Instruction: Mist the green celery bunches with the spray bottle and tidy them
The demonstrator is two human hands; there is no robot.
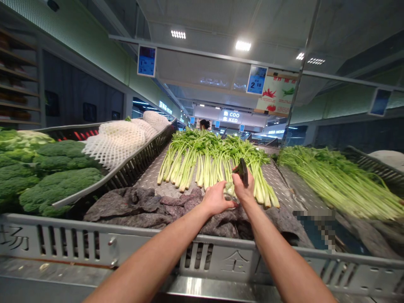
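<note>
My right hand (245, 186) is closed around the black top (242, 171) of what looks like a spray bottle. Its clear body (231, 198) shows between my hands, tilted. With fingers curled, my left hand (215, 198) grips this clear part from the left; some fingertips are hidden. Just beyond both hands lies a row of celery (206, 166), stalk ends towards me and leaves at the back. The celery rests on a patterned metal shelf (148, 179). Below my hands, a crumpled dark grey cloth (132, 206) lies along the front.
A grey plastic crate edge (145, 244) runs across the front. At left are broccoli (59, 181) and produce in white foam nets (118, 141), behind a black slatted divider (126, 172). A mirror (334, 168) at right reflects the celery. Price signs (257, 80) hang overhead.
</note>
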